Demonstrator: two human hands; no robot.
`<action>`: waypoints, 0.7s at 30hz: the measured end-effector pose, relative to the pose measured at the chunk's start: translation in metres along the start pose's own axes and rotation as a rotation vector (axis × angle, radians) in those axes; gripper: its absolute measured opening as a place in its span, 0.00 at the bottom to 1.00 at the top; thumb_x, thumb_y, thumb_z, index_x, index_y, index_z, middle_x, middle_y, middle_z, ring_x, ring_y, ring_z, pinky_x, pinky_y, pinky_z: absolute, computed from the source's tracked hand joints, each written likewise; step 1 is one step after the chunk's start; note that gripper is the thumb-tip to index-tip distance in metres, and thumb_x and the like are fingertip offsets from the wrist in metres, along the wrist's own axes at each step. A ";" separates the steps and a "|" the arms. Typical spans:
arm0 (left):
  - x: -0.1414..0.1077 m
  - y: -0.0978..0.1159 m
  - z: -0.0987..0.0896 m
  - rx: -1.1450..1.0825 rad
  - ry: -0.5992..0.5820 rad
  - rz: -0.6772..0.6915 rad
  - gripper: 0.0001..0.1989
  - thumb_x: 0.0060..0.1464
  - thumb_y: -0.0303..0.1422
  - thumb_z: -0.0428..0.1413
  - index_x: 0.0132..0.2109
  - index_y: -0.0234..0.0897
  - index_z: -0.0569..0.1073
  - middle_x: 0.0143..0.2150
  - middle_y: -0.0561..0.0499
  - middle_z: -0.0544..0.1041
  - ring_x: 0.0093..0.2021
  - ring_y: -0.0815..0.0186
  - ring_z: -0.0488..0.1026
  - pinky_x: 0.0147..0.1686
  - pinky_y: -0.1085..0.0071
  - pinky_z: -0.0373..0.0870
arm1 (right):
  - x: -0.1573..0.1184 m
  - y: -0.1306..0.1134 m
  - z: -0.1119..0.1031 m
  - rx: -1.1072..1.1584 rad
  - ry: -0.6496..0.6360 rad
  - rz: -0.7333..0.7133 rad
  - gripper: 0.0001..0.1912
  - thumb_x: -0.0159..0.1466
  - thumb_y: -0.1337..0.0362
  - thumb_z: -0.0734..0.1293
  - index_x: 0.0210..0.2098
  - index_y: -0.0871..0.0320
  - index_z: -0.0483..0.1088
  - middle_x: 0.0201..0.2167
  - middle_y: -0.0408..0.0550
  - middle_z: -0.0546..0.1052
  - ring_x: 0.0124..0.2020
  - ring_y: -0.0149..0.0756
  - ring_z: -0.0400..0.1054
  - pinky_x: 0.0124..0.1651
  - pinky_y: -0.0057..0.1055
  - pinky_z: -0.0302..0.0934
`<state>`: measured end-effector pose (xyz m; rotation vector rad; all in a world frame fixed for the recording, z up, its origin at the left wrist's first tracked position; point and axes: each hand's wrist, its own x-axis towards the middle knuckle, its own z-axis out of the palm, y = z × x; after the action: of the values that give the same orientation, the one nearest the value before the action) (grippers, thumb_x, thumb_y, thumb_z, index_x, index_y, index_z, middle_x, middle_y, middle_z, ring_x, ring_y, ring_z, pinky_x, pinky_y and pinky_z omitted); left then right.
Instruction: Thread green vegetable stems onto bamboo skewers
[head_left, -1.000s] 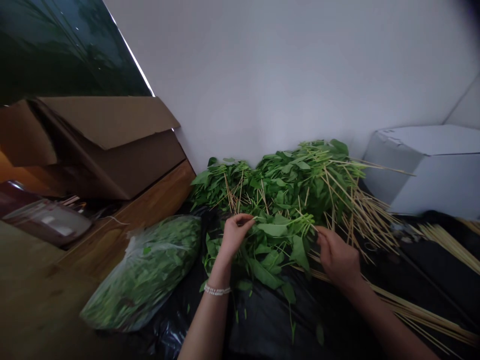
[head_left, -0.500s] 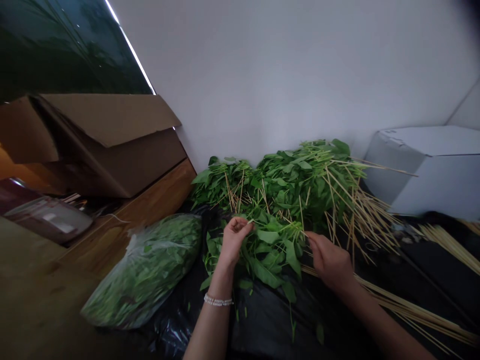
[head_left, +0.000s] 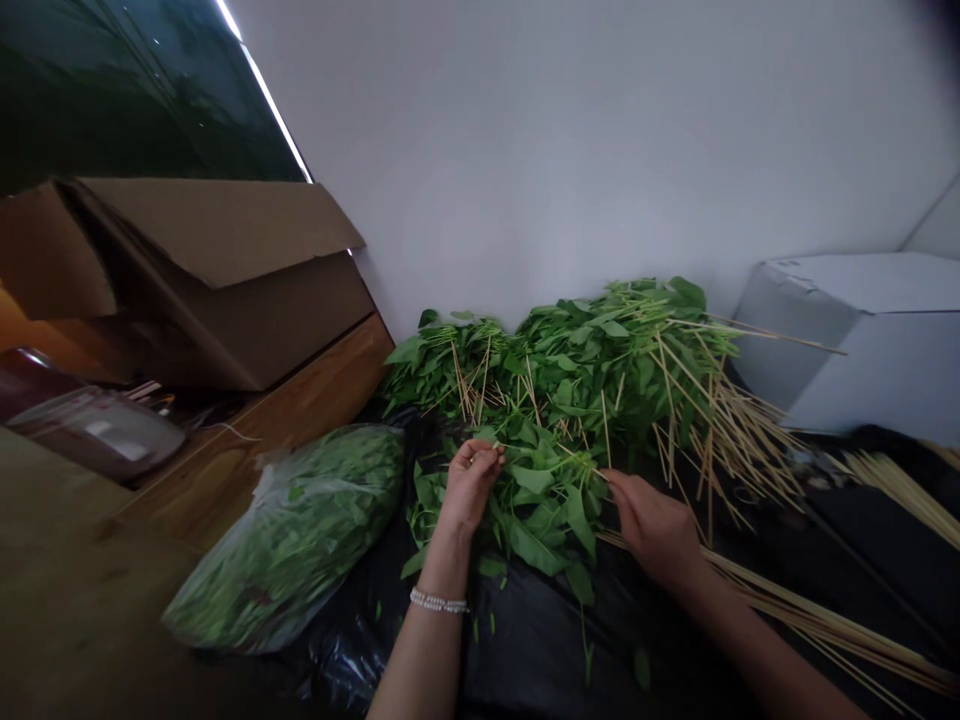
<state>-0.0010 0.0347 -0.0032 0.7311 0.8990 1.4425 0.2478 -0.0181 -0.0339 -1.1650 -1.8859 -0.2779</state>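
A thin tan wooden stick with bright green leafy stems at its tip lies right of centre, pinched by the fingers of the right hand, which has shifted leftward, bringing the stems nearer the left hand; its fingers are pressed together, perhaps on a pale stem end. Marks on the white rectangular box, far right, are unreadable.
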 end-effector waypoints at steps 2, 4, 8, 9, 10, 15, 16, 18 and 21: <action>0.000 -0.001 -0.001 -0.012 0.004 0.003 0.17 0.36 0.31 0.70 0.31 0.36 0.70 0.32 0.54 0.79 0.30 0.73 0.74 0.33 0.76 0.68 | -0.001 -0.001 0.001 0.017 0.002 -0.013 0.13 0.69 0.68 0.57 0.48 0.60 0.70 0.35 0.48 0.80 0.35 0.31 0.74 0.41 0.26 0.64; 0.001 -0.003 -0.001 -0.004 0.003 0.018 0.17 0.36 0.31 0.70 0.32 0.36 0.71 0.32 0.53 0.80 0.30 0.73 0.75 0.32 0.77 0.68 | -0.001 -0.002 0.002 0.037 -0.009 -0.039 0.13 0.69 0.69 0.57 0.48 0.60 0.70 0.35 0.48 0.79 0.35 0.31 0.74 0.41 0.26 0.64; -0.003 -0.006 0.004 0.044 -0.041 0.026 0.22 0.38 0.33 0.70 0.43 0.37 0.76 0.34 0.52 0.81 0.32 0.72 0.76 0.35 0.76 0.69 | -0.003 -0.007 0.004 0.055 -0.062 -0.089 0.14 0.69 0.70 0.57 0.48 0.59 0.70 0.35 0.47 0.79 0.33 0.29 0.74 0.39 0.24 0.64; -0.004 -0.007 0.006 0.054 -0.054 0.014 0.22 0.38 0.34 0.70 0.43 0.36 0.77 0.34 0.51 0.81 0.33 0.71 0.77 0.36 0.75 0.69 | -0.004 -0.007 0.005 0.055 -0.069 -0.100 0.14 0.68 0.70 0.57 0.48 0.59 0.70 0.34 0.47 0.79 0.32 0.29 0.73 0.39 0.24 0.63; -0.006 -0.008 0.009 0.063 -0.064 0.001 0.21 0.38 0.35 0.70 0.42 0.35 0.78 0.34 0.50 0.82 0.33 0.70 0.77 0.37 0.74 0.70 | -0.004 -0.008 0.006 0.054 -0.075 -0.112 0.14 0.68 0.70 0.57 0.48 0.60 0.70 0.33 0.46 0.79 0.32 0.28 0.73 0.38 0.24 0.63; -0.016 -0.013 0.022 0.096 -0.083 -0.031 0.17 0.41 0.36 0.69 0.40 0.34 0.80 0.35 0.47 0.82 0.34 0.67 0.78 0.38 0.73 0.71 | -0.006 -0.008 0.008 0.032 -0.097 -0.146 0.15 0.68 0.72 0.57 0.49 0.62 0.70 0.29 0.44 0.76 0.30 0.29 0.72 0.37 0.25 0.62; -0.018 -0.014 0.024 0.103 -0.084 -0.028 0.17 0.42 0.37 0.69 0.40 0.34 0.80 0.35 0.47 0.82 0.34 0.67 0.77 0.39 0.72 0.71 | -0.006 -0.008 0.008 0.027 -0.099 -0.147 0.15 0.68 0.72 0.57 0.49 0.62 0.70 0.29 0.44 0.76 0.30 0.29 0.72 0.36 0.25 0.61; -0.020 -0.017 0.027 0.116 -0.085 -0.020 0.17 0.41 0.37 0.69 0.39 0.34 0.81 0.34 0.47 0.82 0.34 0.67 0.77 0.39 0.72 0.70 | -0.006 -0.008 0.008 0.020 -0.099 -0.139 0.15 0.68 0.72 0.57 0.49 0.62 0.70 0.29 0.45 0.76 0.30 0.29 0.72 0.36 0.25 0.61; -0.021 -0.022 0.029 0.111 -0.093 -0.004 0.15 0.40 0.36 0.70 0.37 0.34 0.81 0.32 0.49 0.82 0.33 0.69 0.76 0.39 0.73 0.70 | -0.005 -0.010 0.008 0.017 -0.087 -0.128 0.14 0.68 0.71 0.57 0.48 0.63 0.71 0.29 0.45 0.76 0.30 0.29 0.72 0.36 0.24 0.61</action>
<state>0.0361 0.0157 -0.0060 0.8717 0.9132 1.3521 0.2366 -0.0218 -0.0398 -1.0622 -2.0390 -0.2853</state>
